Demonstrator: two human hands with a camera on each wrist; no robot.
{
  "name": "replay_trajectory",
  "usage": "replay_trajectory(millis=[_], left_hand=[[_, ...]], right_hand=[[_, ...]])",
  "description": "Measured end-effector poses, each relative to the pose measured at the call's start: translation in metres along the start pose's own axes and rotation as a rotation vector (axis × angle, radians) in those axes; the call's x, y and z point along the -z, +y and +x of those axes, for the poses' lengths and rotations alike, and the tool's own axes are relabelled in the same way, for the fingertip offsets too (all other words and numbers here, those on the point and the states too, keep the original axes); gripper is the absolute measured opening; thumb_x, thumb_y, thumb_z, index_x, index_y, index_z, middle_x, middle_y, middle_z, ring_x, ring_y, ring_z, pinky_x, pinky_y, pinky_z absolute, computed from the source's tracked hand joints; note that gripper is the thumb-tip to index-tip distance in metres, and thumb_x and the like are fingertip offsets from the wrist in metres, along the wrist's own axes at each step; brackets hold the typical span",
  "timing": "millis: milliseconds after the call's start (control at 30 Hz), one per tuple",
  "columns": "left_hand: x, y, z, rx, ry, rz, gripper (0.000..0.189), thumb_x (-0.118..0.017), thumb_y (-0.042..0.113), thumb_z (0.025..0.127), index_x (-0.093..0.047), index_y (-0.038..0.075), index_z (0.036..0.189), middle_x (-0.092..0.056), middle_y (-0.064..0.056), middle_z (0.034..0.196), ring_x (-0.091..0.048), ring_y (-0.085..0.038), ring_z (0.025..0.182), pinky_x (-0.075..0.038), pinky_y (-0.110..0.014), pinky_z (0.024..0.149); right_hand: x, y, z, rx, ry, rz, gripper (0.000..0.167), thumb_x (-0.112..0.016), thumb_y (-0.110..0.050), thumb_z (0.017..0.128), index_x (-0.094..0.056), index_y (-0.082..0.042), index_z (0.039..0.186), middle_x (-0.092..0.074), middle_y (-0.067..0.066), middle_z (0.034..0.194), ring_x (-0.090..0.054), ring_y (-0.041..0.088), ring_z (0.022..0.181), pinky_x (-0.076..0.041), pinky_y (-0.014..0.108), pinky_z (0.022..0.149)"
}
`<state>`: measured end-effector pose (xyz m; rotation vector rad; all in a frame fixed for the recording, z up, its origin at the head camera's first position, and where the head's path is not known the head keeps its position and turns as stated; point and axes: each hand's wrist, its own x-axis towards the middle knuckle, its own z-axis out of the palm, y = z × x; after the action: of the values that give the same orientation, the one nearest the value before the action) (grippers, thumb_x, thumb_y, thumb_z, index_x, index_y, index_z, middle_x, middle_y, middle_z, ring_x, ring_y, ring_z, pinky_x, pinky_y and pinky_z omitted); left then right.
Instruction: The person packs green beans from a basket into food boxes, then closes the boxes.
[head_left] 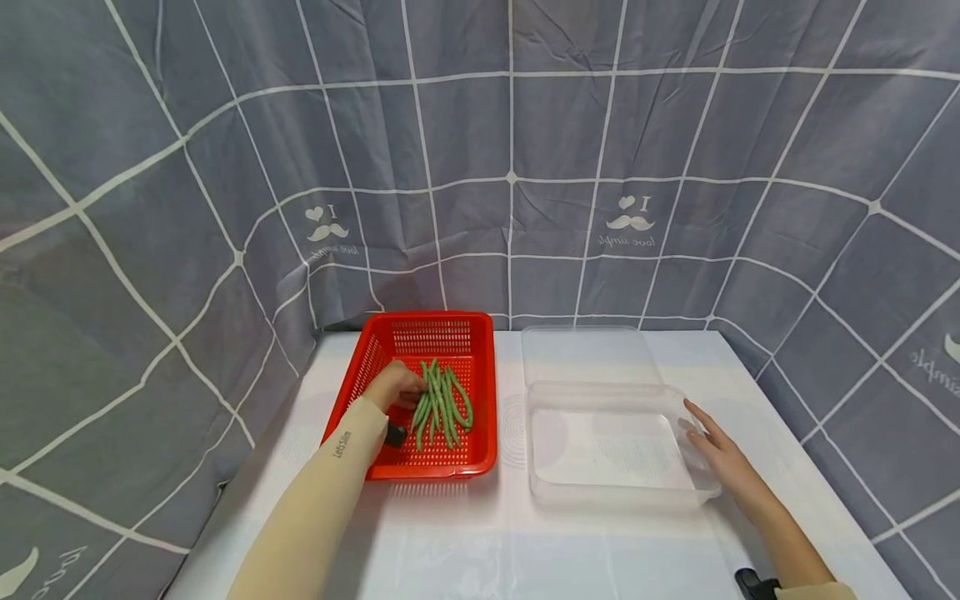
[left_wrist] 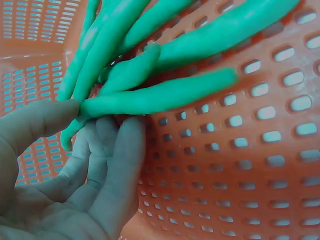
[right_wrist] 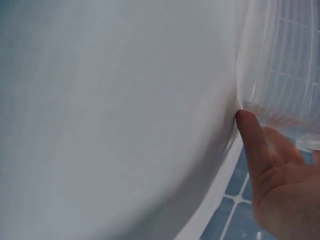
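Observation:
Several green beans (head_left: 442, 404) lie in a bunch on the perforated floor of a red plastic basket (head_left: 489, 392). My left hand (head_left: 395, 387) reaches into the basket over its left side. In the left wrist view, its thumb and fingers pinch the end of one green bean (left_wrist: 160, 97) at the bunch's edge. My right hand (head_left: 723, 462) rests against the right wall of a clear plastic container (head_left: 622, 496), its fingers fairly straight. The right wrist view has one fingertip touching the container's edge (right_wrist: 239, 102); the other fingers are partly cut off.
Behind the container lies a flat clear sheet, perhaps a lid (head_left: 588, 354). Basket and container stand side by side on a white table (head_left: 450, 542). A grey curtain with white grid lines (head_left: 465, 217) encloses the back and sides.

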<state>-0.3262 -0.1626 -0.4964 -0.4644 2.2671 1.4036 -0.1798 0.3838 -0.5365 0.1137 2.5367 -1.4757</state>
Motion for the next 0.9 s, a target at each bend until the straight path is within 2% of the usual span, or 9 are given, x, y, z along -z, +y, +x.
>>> replay_trajectory(millis=[167, 400, 533, 667, 767, 900], left_hand=[[0.006, 0.0, -0.003, 0.002, -0.012, -0.039, 0.01, -0.067, 0.002, 0.096, -0.06, -0.003, 0.101, -0.063, -0.009, 0.085, -0.07, -0.02, 0.076, -0.068, -0.041, 0.088], [0.016, 0.009, -0.01, -0.038, -0.033, -0.117, 0.009, -0.068, 0.006, 0.098, -0.066, 0.001, 0.092, -0.061, -0.005, 0.079, -0.069, -0.013, 0.064, -0.067, -0.028, 0.068], [0.022, 0.022, -0.019, -0.076, -0.047, -0.159, 0.009, -0.065, 0.007, 0.098, -0.068, -0.002, 0.1, -0.062, -0.006, 0.088, -0.069, -0.012, 0.068, -0.066, -0.026, 0.07], [0.023, 0.04, -0.031, -0.143, -0.078, -0.183, 0.031, -0.064, 0.007, 0.098, -0.065, -0.008, 0.125, -0.063, -0.006, 0.098, -0.068, -0.01, 0.074, -0.066, -0.025, 0.073], [0.017, 0.056, -0.044, -0.208, -0.105, -0.176, 0.046, -0.066, 0.011, 0.1, -0.057, -0.008, 0.141, -0.063, -0.007, 0.105, -0.068, -0.008, 0.076, -0.067, -0.026, 0.077], [0.001, 0.079, -0.066, -0.291, -0.143, -0.131, 0.05, -0.069, 0.017, 0.101, -0.056, -0.006, 0.144, -0.066, -0.008, 0.11, -0.068, -0.011, 0.082, -0.067, -0.033, 0.09]], right_hand=[[-0.001, 0.002, -0.001, -0.012, -0.002, -0.001, 0.07, -0.037, -0.044, 0.116, -0.001, -0.024, 0.172, 0.005, 0.026, 0.177, -0.008, 0.063, 0.157, -0.016, 0.089, 0.117], [-0.001, 0.005, -0.003, -0.023, 0.011, 0.01, 0.067, -0.035, -0.041, 0.116, -0.001, -0.025, 0.172, 0.004, 0.026, 0.177, -0.009, 0.063, 0.157, -0.016, 0.089, 0.117], [-0.001, 0.005, -0.003, -0.025, 0.017, 0.018, 0.067, -0.034, -0.042, 0.116, -0.002, -0.025, 0.172, 0.002, 0.025, 0.177, -0.009, 0.062, 0.158, -0.016, 0.088, 0.117], [-0.001, 0.004, -0.001, -0.031, 0.021, 0.02, 0.067, -0.035, -0.042, 0.116, -0.003, -0.025, 0.172, 0.002, 0.025, 0.177, -0.009, 0.062, 0.158, -0.017, 0.088, 0.118], [0.0, 0.002, 0.002, -0.028, 0.024, 0.017, 0.067, -0.037, -0.04, 0.116, -0.004, -0.025, 0.172, 0.005, 0.024, 0.177, -0.006, 0.063, 0.158, -0.015, 0.088, 0.118], [-0.001, 0.001, 0.004, -0.003, 0.03, 0.024, 0.065, -0.039, -0.032, 0.116, -0.007, -0.021, 0.172, 0.004, 0.025, 0.177, -0.007, 0.064, 0.157, -0.015, 0.087, 0.119]])
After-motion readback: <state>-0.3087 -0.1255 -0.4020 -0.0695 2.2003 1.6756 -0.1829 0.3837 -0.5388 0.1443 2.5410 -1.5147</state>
